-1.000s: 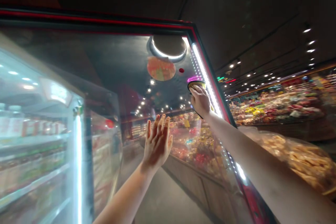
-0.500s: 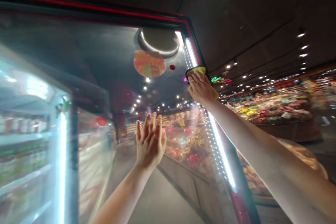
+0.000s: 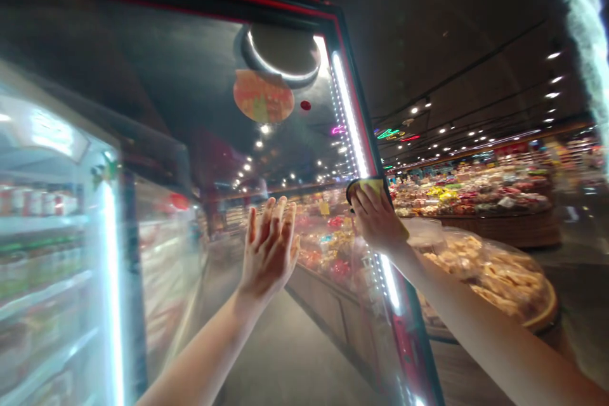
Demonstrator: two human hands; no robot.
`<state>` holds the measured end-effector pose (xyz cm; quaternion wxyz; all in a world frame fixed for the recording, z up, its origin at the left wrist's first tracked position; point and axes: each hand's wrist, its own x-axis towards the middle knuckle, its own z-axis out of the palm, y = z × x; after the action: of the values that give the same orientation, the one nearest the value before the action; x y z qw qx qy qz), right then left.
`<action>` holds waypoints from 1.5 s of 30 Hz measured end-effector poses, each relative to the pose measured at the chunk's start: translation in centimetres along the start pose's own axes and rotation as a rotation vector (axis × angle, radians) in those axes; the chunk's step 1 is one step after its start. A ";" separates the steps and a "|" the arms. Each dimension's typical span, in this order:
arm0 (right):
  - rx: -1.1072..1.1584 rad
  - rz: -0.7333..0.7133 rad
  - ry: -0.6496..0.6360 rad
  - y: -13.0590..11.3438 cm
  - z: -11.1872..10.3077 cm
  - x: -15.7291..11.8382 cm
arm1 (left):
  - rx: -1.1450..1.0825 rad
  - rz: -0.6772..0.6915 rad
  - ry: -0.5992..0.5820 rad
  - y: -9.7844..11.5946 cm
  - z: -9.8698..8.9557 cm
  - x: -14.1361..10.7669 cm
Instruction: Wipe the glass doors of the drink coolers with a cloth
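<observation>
The right hand has slid lower down the lit edge of the glass door, fingers spread flat over the yellow cloth, which lies beneath them. The left hand is open and empty, palm toward the glass. Beyond stand heaped produce displays.

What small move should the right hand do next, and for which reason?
I would probably slide the yellow cloth slightly lower on the glass: the right hand has it spread near the edge, and the light strip continues below it.
</observation>
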<state>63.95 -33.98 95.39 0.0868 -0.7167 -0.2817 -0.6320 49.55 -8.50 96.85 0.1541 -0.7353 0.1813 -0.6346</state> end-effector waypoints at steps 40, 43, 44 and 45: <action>0.945 0.458 0.460 -0.6 0.0 3.1 | 0.130 0.072 -0.128 6.4 7.2 8.4; 0.809 0.391 0.452 -0.9 0.1 1.5 | 0.162 0.142 -0.185 7.3 7.0 6.3; 0.795 0.381 0.451 -1.0 0.1 1.3 | 0.167 0.193 -0.210 7.2 6.8 5.8; 0.780 0.370 0.450 -1.1 0.1 1.1 | 0.172 0.245 -0.234 6.9 6.6 5.6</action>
<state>63.55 -32.67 96.20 0.5185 -0.5144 -0.3397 -0.5927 56.27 -17.22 97.63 0.3125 -0.7605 0.1955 -0.5345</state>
